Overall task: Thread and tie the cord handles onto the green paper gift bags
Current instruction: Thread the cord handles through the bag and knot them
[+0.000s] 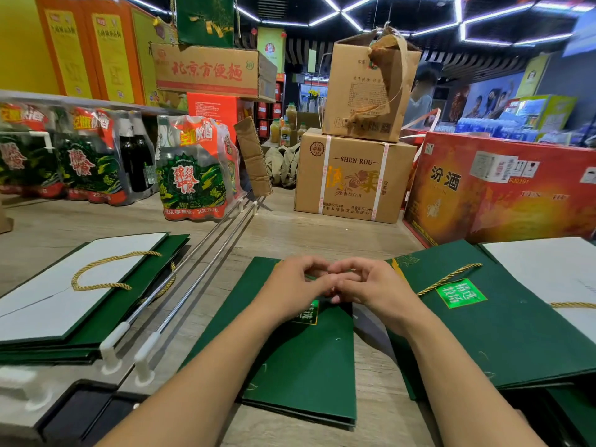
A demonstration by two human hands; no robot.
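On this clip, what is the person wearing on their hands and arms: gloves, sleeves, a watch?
Nothing shows: the left hand and right hand are ungloved, both forearms are bare to the frame edge with no sleeve, and no watch or bracelet sits on either wrist.

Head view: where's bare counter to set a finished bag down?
Best patch: bare wooden counter beyond the middle bag, bordered by the metal rods on the left and the SHEN ROU carton behind. Second strip: between the left bag stack and the beer packs. Crowded: left hand and right hand over the middle bag, with the right bags beside.
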